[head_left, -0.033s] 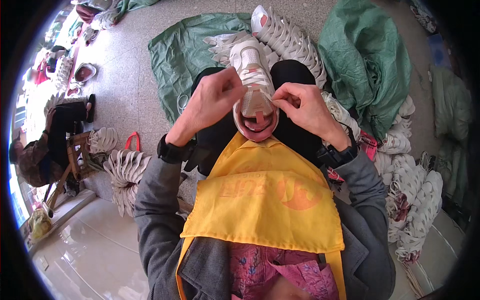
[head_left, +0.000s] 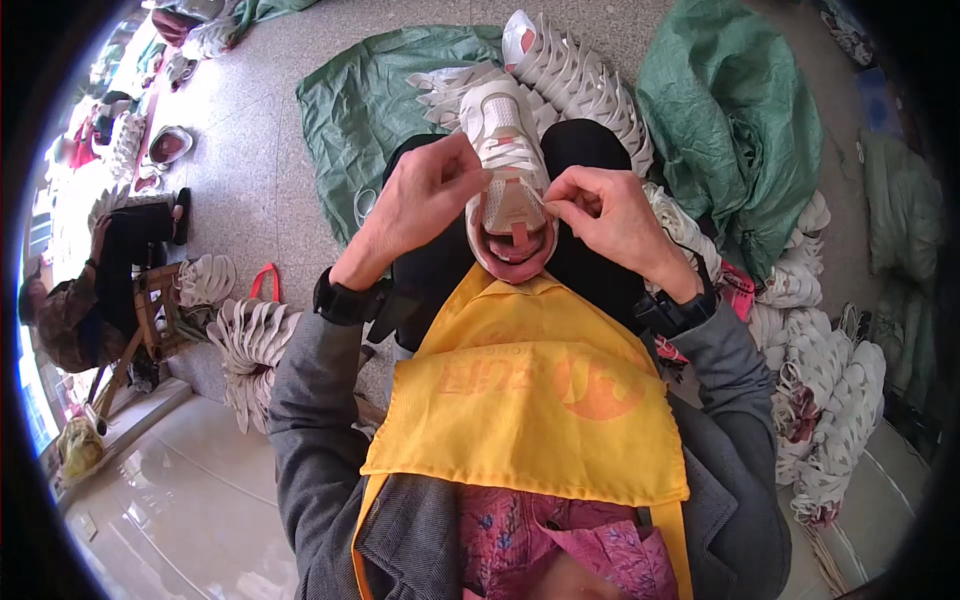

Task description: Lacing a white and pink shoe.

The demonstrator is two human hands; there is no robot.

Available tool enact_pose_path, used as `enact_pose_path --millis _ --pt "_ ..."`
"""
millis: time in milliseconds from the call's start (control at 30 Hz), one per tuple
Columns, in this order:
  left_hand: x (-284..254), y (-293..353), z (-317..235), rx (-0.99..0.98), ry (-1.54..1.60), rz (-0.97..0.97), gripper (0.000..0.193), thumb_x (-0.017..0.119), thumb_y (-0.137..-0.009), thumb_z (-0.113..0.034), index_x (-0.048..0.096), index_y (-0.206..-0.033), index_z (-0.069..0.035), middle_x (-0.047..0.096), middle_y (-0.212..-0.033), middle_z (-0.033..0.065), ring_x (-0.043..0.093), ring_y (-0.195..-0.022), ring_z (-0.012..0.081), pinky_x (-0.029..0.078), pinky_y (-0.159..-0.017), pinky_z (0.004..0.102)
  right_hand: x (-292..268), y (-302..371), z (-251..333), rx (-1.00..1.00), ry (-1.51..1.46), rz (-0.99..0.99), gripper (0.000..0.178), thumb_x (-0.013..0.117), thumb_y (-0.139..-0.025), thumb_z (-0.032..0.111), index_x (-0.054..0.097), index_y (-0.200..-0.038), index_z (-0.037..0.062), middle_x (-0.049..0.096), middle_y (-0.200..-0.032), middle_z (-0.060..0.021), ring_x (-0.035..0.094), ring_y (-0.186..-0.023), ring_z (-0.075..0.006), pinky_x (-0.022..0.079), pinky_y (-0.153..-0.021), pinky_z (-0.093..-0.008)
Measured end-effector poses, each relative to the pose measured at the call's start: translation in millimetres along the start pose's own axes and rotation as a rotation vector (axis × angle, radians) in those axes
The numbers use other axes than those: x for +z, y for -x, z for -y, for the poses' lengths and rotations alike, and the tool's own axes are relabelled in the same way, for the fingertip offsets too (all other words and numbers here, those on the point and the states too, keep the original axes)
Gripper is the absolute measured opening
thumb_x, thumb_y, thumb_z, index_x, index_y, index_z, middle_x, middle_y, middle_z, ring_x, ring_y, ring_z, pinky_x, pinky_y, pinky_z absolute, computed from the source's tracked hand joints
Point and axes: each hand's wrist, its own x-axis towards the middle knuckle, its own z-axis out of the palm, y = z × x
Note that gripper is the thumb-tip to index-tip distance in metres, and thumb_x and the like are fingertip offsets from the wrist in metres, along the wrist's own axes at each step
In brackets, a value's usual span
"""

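A white and pink sneaker (head_left: 499, 102) rests between my knees, its toe pointing away from me and its pink-lined opening toward my body. White shoelace (head_left: 508, 154) crosses its upper, above the pale tongue (head_left: 512, 203). My left hand (head_left: 420, 196) is closed at the shoe's left side, thumb and forefinger pinched near the lacing; what sits between them is mostly hidden. On the right side, my right hand (head_left: 612, 217) pinches a thin white lace end beside the eyelets. Both wrists wear black bands.
Stacked white shoe parts (head_left: 582, 85) lie beyond my knees, with more piles (head_left: 825, 400) at the right. Green sheeting (head_left: 350, 100) covers floor at the far left; a green sack (head_left: 730, 120) stands far right. Another person (head_left: 85, 310) sits at the left beside a wooden stool (head_left: 150, 310).
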Motion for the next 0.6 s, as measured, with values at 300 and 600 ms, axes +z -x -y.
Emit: enact_pose_path --millis 300,600 --pt "-8.2 0.5 -4.4 -0.119 0.095 0.048 0.020 0.064 -0.099 -0.019 0.058 -0.088 -0.003 0.055 -0.076 -0.0038 0.047 -0.067 0.0042 0.040 -0.060 0.0231 2.9 -20.2 0.7 -0.005 -0.116 -0.092 0.014 0.070 -0.091 0.007 0.068 -0.102 -0.0023 0.070 -0.077 -0.0064 0.063 -0.062 -0.0072 0.050 -0.056 -0.0243" --pt "-41.2 6.7 -4.3 -0.006 0.216 0.128 0.018 0.062 -0.101 -0.020 0.059 -0.092 -0.004 0.052 -0.079 -0.0045 0.047 -0.072 0.0046 0.040 -0.065 0.0224 -11.4 -50.2 -9.3 -0.112 -0.220 0.200 0.031 0.068 -0.099 0.023 0.059 -0.077 0.0027 0.050 -0.064 0.0065 0.043 -0.059 -0.0005 0.035 -0.049 -0.0234"
